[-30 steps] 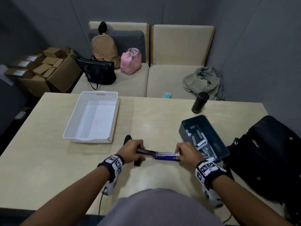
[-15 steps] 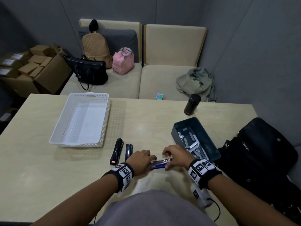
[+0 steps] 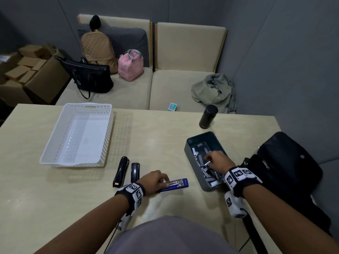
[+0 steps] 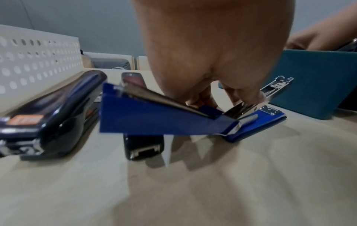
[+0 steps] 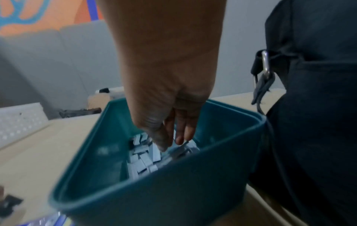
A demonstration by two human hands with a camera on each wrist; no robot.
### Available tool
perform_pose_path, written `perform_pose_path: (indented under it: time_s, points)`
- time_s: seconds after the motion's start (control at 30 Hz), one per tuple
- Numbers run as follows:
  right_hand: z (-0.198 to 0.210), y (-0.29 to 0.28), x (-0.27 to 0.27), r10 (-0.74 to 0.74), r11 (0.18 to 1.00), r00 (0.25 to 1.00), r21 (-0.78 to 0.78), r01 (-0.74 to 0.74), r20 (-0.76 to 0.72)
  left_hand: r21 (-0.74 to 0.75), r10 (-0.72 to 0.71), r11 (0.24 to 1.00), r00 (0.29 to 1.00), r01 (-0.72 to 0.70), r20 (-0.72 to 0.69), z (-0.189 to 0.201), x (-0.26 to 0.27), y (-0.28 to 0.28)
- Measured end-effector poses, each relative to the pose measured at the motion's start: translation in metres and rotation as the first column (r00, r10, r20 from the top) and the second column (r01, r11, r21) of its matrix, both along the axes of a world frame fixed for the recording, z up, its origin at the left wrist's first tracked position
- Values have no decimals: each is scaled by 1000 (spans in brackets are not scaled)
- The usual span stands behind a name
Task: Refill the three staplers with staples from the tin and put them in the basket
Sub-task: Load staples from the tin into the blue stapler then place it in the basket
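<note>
A blue stapler (image 3: 178, 184) (image 4: 154, 119) lies swung open on the table in front of me. My left hand (image 3: 165, 181) (image 4: 222, 99) grips its metal staple rail. Left of it lie two black staplers, a long one (image 3: 121, 171) (image 4: 52, 113) and a short one (image 3: 135, 172) (image 4: 142, 143). The white basket (image 3: 108, 129) (image 4: 38, 56) stands behind them with nothing in it. My right hand (image 3: 209, 160) (image 5: 172, 142) reaches down into the dark teal tin (image 3: 189, 154) (image 5: 173, 191), thumb and fingers pinching a staple strip (image 3: 207, 163) among several loose strips.
A black bag (image 3: 286, 171) (image 5: 318, 122) lies right beside the tin at the table's right edge. A black bottle (image 3: 208, 116) stands behind the tin. Beyond the table is a sofa with bags and a jacket; cardboard boxes sit at far left.
My right hand let go of the blue stapler and moved right into the tin. My left hand stayed on the stapler, which now lies open.
</note>
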State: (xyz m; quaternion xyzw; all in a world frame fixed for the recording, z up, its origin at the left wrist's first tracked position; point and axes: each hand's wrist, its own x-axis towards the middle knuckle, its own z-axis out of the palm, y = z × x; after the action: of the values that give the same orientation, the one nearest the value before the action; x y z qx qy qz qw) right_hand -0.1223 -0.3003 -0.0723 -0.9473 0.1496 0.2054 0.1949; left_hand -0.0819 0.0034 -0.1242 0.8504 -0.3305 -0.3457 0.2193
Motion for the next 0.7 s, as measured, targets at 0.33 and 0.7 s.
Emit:
perform_pose_path:
  time_s: [0.33,0.7]
  points:
    - [-33,2,2,318,897,948,-323,-301,0,-11,14,1000,1000,-14,9,-8,-6,13]
    - [-47,32,10,2,979,995,-201,19,104,16,32,999,999,-32,1,-8,-7,11]
